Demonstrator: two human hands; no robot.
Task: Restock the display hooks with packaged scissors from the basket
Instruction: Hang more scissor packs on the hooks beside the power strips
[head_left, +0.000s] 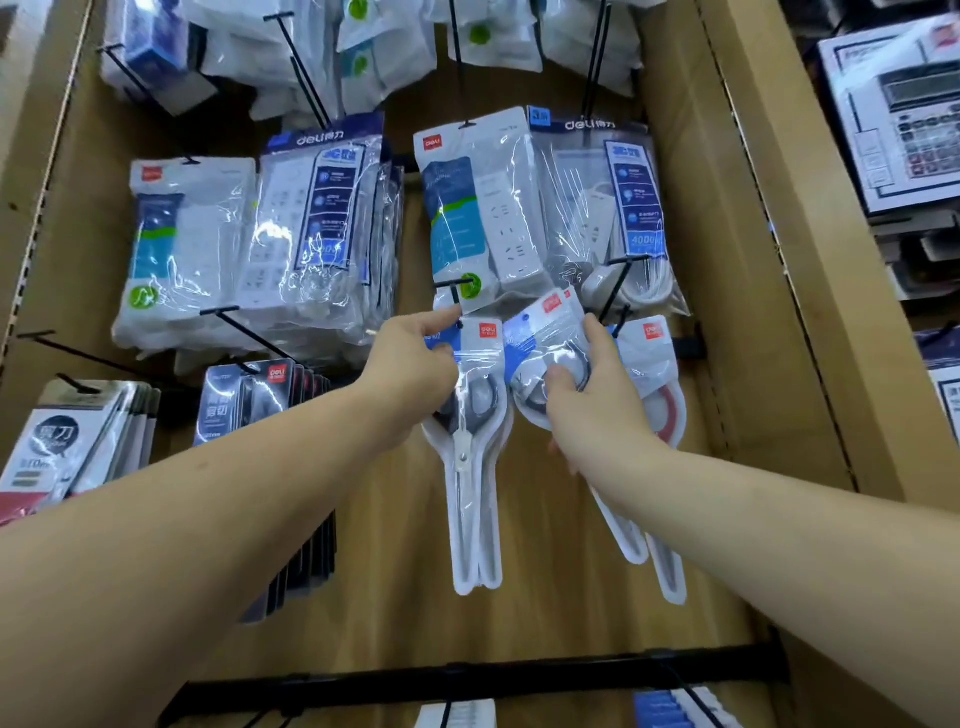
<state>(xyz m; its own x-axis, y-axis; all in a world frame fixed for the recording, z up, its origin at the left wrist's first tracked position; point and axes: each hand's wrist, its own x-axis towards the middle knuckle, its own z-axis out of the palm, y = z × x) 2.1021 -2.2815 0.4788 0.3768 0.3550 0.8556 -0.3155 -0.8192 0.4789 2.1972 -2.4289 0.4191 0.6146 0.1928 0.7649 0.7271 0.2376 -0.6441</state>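
A pack of grey-handled scissors (475, 467) hangs from a black display hook (451, 291) at the centre of the wooden panel. My left hand (415, 364) pinches the top of that pack just below the hook's tip. My right hand (587, 400) grips a second grey-handled scissors pack (545, 338), held tilted beside the first. To the right a red-handled scissors pack (660, 395) hangs from another hook (618, 283), partly hidden by my right wrist. The basket is out of view.
Bagged power strips (483, 218) hang on hooks above and to the left (311, 218). Dark-carded scissors packs (260, 395) hang at lower left. A black rail (467, 675) crosses the panel below. Boxed calculators (904, 114) sit on the shelf at right.
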